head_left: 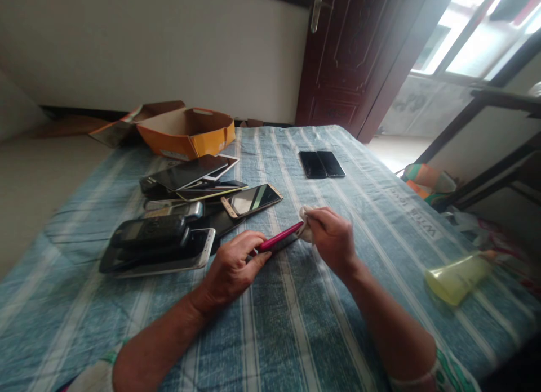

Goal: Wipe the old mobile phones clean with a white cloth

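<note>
Between my hands a phone with a pink edge (pixel 280 237) is held on its side, tilted above the tablecloth. My left hand (pixel 236 262) grips its near left end, thumb below and fingers above. My right hand (pixel 332 234) pinches a whitish cloth (pixel 305 230) against the phone's far right end. To the left lies a heap of phones: a gold phone (pixel 253 200) with a dark screen, a white-edged phone (pixel 200 251), a thick black handset (pixel 147 232) on top of it, and a large black phone (pixel 192 172) at the back.
Two dark phones (pixel 322 164) lie side by side farther back. An open orange cardboard box (pixel 207 138) stands at the back left. At right is a yellow translucent container (pixel 456 279). A striped blue cloth (pixel 270 347) covers the table; a brown door (pixel 350 48) stands behind.
</note>
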Demonstrator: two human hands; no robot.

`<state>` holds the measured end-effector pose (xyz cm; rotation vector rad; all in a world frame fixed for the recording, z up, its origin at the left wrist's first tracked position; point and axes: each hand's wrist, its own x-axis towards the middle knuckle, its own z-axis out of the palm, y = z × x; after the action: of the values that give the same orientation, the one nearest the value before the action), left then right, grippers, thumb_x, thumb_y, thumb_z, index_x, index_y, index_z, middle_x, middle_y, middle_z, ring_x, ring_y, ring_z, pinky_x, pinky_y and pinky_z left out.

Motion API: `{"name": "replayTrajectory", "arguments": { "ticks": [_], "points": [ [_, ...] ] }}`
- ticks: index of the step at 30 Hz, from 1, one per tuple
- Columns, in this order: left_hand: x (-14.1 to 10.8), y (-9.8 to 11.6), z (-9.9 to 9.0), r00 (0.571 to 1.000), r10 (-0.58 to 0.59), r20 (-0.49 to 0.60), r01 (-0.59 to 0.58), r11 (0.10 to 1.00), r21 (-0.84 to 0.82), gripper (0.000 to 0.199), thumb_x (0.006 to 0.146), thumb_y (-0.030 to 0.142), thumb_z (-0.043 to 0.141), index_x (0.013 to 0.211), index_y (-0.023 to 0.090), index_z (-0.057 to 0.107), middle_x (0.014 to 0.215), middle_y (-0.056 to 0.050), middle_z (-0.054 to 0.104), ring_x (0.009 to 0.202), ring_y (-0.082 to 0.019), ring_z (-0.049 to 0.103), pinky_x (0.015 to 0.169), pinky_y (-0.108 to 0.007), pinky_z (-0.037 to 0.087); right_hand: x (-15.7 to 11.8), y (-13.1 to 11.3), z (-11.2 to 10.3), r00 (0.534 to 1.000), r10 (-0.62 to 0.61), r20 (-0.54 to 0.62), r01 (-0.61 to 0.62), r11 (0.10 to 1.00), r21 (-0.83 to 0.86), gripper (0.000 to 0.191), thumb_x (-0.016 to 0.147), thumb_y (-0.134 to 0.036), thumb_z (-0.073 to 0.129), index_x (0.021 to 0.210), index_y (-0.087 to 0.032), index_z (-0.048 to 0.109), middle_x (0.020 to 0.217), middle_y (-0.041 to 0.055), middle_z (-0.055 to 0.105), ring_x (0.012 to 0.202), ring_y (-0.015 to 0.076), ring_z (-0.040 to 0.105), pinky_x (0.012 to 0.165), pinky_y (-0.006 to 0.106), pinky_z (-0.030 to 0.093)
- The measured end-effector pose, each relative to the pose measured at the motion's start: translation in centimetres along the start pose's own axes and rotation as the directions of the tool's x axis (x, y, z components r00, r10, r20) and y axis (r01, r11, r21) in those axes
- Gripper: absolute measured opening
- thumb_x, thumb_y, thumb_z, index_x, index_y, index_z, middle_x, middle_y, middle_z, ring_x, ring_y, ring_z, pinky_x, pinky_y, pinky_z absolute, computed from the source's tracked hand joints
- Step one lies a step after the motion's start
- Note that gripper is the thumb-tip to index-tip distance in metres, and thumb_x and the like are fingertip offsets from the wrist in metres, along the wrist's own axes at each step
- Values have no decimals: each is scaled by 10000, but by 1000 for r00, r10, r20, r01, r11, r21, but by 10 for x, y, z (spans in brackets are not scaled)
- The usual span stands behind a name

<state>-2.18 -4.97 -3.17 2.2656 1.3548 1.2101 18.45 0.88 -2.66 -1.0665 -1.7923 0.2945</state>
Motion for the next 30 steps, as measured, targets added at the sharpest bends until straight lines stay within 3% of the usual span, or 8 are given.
{"name": "replayTrajectory", "arguments": {
  "ticks": [2, 5, 9, 13, 15, 18, 24, 30],
  "points": [
    [0, 1, 0, 1000, -6, 15, 7, 1000, -13, 91, 851, 194, 571, 841, 153, 651, 863, -70, 680, 789, -172, 650, 723, -284, 541, -3, -10, 4, 984, -176, -11, 175, 983, -57, 214, 919, -175, 495, 838, -165, 693, 832, 68, 675, 772, 160, 625, 720, 283, 499],
    [1, 3, 0, 1000, -14, 19, 15, 1000, -27, 108, 863, 211, 565, 840, 154, 653, 866, -74, 685, 783, -173, 655, 719, -288, 545, -9, -23, 11, 924, -361, 124, 379, 905, -190, 258, 950, -159, 445, 823, -157, 670, 801, 74, 648, 828, 187, 603, 762, 319, 480],
    [2, 3, -1, 1000, 1, -2, -2, 999, -32, 94, 860, 217, 572, 862, 162, 647, 867, -69, 697, 794, -178, 666, 734, -284, 552, -18, -32, 19, 881, -431, 196, 466, 860, -208, 253, 959, -143, 416, 899, -152, 661, 827, 77, 644, 924, 204, 590, 813, 338, 462],
    [2, 5, -3, 1000, 12, 16, -12, 1000, -14, 102, 870, 208, 545, 878, 164, 636, 854, -66, 693, 788, -171, 665, 723, -263, 550, -22, -36, 22, 834, -494, 248, 537, 830, -153, 310, 969, -166, 390, 804, -174, 652, 844, 75, 639, 917, 198, 581, 822, 349, 449],
    [2, 6, -3, 1000, 13, 17, -13, 1000, -14, 104, 872, 209, 543, 881, 165, 637, 876, -70, 697, 806, -175, 666, 739, -270, 550, -20, -35, 20, 830, -486, 273, 532, 836, -132, 319, 971, -173, 391, 789, -177, 653, 842, 68, 640, 888, 186, 584, 818, 347, 442],
    [2, 6, -1, 1000, 26, 8, -26, 1000, -14, 94, 869, 194, 553, 890, 164, 639, 898, -75, 695, 825, -177, 665, 756, -281, 550, -13, -28, 13, 866, -421, 269, 464, 877, -124, 300, 969, -177, 407, 822, -180, 669, 816, 50, 648, 807, 162, 588, 804, 334, 433],
    [-2, 3, 2, 998, 63, 1, -63, 997, 47, 69, 858, 176, 563, 859, 151, 628, 880, -80, 675, 816, -180, 651, 742, -297, 543, -5, -14, -2, 925, -338, 174, 368, 911, -185, 257, 950, -157, 448, 838, -167, 678, 743, 45, 649, 713, 155, 589, 798, 333, 449],
    [-10, 8, 7, 971, 232, 55, -238, 958, 163, 128, 839, 90, 506, 897, 142, 608, 891, -93, 662, 806, -192, 609, 735, -335, 539, -21, -20, -9, 943, -293, 160, 321, 928, -189, 247, 934, -127, 456, 827, -178, 672, 740, 54, 652, 752, 173, 609, 760, 326, 478]
  ]
}}
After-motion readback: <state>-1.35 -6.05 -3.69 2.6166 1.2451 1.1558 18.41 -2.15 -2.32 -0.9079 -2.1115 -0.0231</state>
